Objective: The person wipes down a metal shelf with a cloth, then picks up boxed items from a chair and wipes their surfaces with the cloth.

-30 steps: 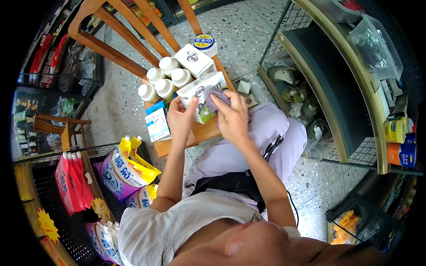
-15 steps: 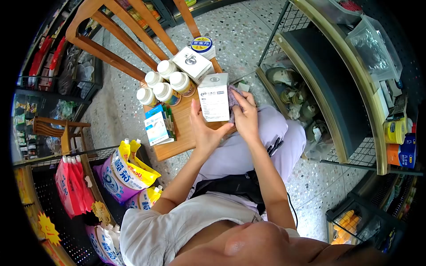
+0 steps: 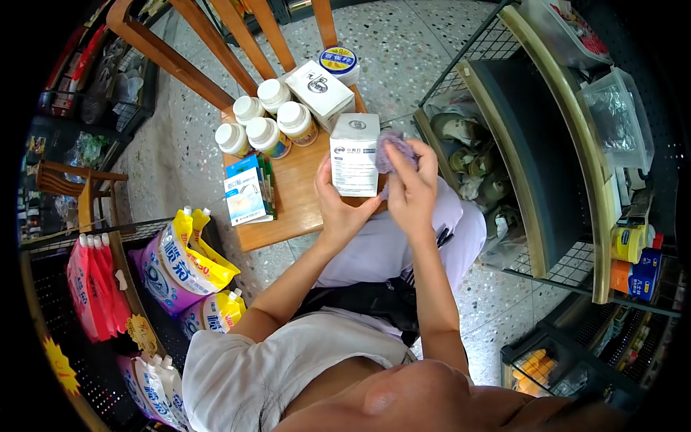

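My left hand (image 3: 340,209) grips a white printed box (image 3: 355,160) by its left side and lower edge, holding it upright above my lap at the chair's front. Bunched in my right hand (image 3: 415,183) is a purple cloth (image 3: 394,150), pressed near the box's upper right edge. Beyond them on the wooden chair seat (image 3: 295,205) stand several white-capped bottles (image 3: 268,137), a second white box (image 3: 319,90) and a round tin with a blue and yellow lid (image 3: 338,60). Thin blue-and-white packets (image 3: 247,193) lie at the seat's left.
To the right rises a shelf rack (image 3: 533,158) with wire sides and bagged goods low down. Detergent bags (image 3: 180,263) and pink pouches (image 3: 96,291) fill a rack at left. A smaller wooden chair (image 3: 83,187) stands farther left.
My right hand has lifted the cloth from beside the box to its upper right edge. The box has turned slightly. The whole view has shifted a little.
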`<state>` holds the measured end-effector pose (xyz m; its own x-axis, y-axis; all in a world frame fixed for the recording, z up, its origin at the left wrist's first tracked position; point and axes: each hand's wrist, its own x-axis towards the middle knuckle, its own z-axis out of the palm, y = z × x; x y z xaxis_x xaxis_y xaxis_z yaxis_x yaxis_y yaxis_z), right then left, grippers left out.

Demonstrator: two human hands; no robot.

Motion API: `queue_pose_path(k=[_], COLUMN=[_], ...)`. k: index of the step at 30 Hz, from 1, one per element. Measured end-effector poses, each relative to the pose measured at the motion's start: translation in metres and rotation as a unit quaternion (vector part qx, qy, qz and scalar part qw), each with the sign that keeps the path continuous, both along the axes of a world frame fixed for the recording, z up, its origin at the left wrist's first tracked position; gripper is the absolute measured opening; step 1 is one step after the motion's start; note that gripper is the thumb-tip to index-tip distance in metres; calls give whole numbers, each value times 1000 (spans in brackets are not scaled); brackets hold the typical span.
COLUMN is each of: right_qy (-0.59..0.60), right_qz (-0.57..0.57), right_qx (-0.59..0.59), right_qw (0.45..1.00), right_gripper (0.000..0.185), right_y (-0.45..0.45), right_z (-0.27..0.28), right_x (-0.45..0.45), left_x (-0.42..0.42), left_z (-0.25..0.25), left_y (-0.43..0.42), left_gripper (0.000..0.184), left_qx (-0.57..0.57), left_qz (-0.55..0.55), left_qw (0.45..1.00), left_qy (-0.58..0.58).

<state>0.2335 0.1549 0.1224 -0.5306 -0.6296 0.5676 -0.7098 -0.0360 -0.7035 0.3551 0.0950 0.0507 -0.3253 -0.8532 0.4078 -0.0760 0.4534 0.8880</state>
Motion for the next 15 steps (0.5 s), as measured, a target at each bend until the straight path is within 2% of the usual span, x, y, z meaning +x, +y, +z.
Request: queue_pose_path(k=[2,5,8,11,15], right_qy=[66,124,187,200,200], right_qz=[-3,-27,-55,-55,-34], right_qx=[34,78,107,108,123], right_qw=[997,989,975,972,971], right_gripper=[48,47,45,43,42], right_y=[-4,-6,-6,-6,2], right_z=[5,8,11,6,5], right_x=[2,1,2,0,4], left_x=[-3,-2,-5,-7,-5], left_z=[-7,-8,-1,-7,2], left_y=[7,4,4,4,-2], left_gripper=[101,100,98,98,101], left_qx=[56,1,-34,-3,-22], left_qz=[-5,11,16,3,-4], left_qw=[998,999,999,1000,999], left_qy=[36,-31,-21,6,-31])
